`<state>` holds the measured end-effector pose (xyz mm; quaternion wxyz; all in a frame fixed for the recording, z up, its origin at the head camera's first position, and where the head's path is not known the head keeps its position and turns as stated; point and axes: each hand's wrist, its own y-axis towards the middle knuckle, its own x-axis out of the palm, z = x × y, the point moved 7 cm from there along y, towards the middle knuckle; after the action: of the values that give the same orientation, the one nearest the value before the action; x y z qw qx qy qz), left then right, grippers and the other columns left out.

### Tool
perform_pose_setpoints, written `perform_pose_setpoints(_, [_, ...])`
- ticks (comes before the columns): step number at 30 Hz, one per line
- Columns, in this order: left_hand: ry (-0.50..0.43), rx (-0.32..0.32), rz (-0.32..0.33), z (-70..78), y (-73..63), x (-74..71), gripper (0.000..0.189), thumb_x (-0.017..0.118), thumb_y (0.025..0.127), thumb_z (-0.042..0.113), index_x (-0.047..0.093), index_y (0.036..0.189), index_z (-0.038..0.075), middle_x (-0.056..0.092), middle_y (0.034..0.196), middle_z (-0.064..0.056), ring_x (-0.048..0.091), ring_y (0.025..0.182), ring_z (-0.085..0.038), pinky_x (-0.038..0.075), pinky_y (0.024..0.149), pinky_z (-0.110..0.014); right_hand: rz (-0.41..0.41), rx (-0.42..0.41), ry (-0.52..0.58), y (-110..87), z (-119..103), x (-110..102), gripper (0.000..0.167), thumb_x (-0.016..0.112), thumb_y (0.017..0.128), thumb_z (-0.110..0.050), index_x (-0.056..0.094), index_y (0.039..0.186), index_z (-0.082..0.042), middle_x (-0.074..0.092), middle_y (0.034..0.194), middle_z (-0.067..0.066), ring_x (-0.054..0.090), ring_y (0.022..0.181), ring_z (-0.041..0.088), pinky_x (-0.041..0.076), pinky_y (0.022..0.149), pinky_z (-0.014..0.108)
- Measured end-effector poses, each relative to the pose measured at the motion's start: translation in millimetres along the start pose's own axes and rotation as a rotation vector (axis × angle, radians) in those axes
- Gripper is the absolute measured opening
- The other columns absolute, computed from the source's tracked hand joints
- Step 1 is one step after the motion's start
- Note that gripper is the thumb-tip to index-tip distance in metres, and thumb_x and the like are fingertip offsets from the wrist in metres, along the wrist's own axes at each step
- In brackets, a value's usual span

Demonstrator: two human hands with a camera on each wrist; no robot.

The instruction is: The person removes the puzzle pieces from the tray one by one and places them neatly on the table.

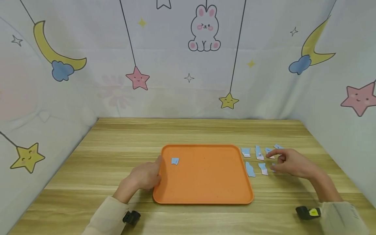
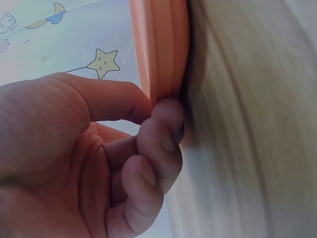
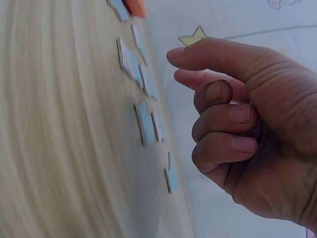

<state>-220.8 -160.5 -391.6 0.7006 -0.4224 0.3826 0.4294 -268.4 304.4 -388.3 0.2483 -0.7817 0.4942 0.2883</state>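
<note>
An orange tray [image 1: 205,176] lies flat on the wooden table. My left hand [image 1: 145,175] grips its left rim, thumb and fingertips meeting at the edge in the left wrist view. One small light-blue puzzle piece [image 1: 175,161] sits near the tray's upper left corner. Several blue-and-pink pieces lie in two rows to the right of the tray, among them a tall piece [image 1: 259,152] and a lower one [image 1: 263,168]. Above the right end of these rows hovers my right hand [image 1: 290,162], index finger and thumb apart, other fingers curled, nothing held. It partly covers pieces there.
The table [image 1: 123,130] has fabric walls [image 1: 176,58] printed with stars, moons and a rabbit at its back and sides. A blue piece [image 1: 250,169] lies right by the tray's right rim. Black wrist straps [image 1: 131,217] sit at both sleeves.
</note>
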Motion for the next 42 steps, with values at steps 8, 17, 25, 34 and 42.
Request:
perform_pose_setpoints(8, [0.025, -0.009, 0.005, 0.0, 1.0, 0.5, 0.075, 0.057, 0.098, 0.007, 0.025, 0.163, -0.009, 0.054, 0.068, -0.004, 0.048, 0.054, -0.016, 0.034, 0.051, -0.028, 0.053, -0.056, -0.068, 7.8, -38.3, 7.4, 0.043, 0.079, 0.094, -0.022, 0.068, 0.131, -0.001, 0.047, 0.069, -0.004, 0.039, 0.057, 0.004, 0.039, 0.053, 0.026])
perform_pose_setpoints(17, [0.020, -0.005, 0.008, -0.8, -0.9, -1.5, 0.075, 0.057, 0.098, 0.007, 0.024, 0.163, -0.009, 0.055, 0.068, -0.005, 0.048, 0.054, -0.017, 0.034, 0.051, -0.029, 0.058, -0.114, -0.076, 26.6, -79.5, 28.4, 0.038, 0.080, 0.093, -0.021, 0.072, 0.125, -0.004, 0.052, 0.069, -0.003, 0.044, 0.057, 0.007, 0.042, 0.056, 0.026])
perform_pose_setpoints(25, [0.027, -0.014, 0.006, -1.5, 0.0, -2.0, 0.075, 0.058, 0.098, 0.008, 0.025, 0.163, -0.008, 0.055, 0.071, -0.005, 0.050, 0.057, -0.018, 0.036, 0.052, -0.029, 0.040, -0.140, -0.081, 47.7, -104.5, 55.2, 0.038, 0.081, 0.092, -0.023, 0.074, 0.124, -0.004, 0.053, 0.069, -0.002, 0.046, 0.059, 0.009, 0.041, 0.057, 0.026])
perform_pose_setpoints(34, [0.000, -0.023, -0.005, -3.7, -0.9, -1.1, 0.073, 0.056, 0.099, 0.006, 0.024, 0.164, -0.007, 0.058, 0.065, -0.004, 0.051, 0.051, -0.016, 0.037, 0.052, -0.029, 0.010, -0.182, -0.068, 68.1, -130.9, 84.9, 0.039, 0.080, 0.092, -0.019, 0.073, 0.126, -0.002, 0.055, 0.067, -0.002, 0.048, 0.058, 0.012, 0.042, 0.055, 0.027])
perform_pose_setpoints(42, [0.008, -0.020, 0.001, -3.4, -1.7, -1.7, 0.074, 0.056, 0.098, 0.006, 0.025, 0.164, -0.007, 0.058, 0.066, -0.004, 0.051, 0.052, -0.016, 0.037, 0.053, -0.029, -0.014, -0.196, -0.063, 79.9, -153.7, 106.5, 0.039, 0.079, 0.094, -0.019, 0.073, 0.128, -0.002, 0.055, 0.067, -0.002, 0.048, 0.057, 0.013, 0.041, 0.055, 0.028])
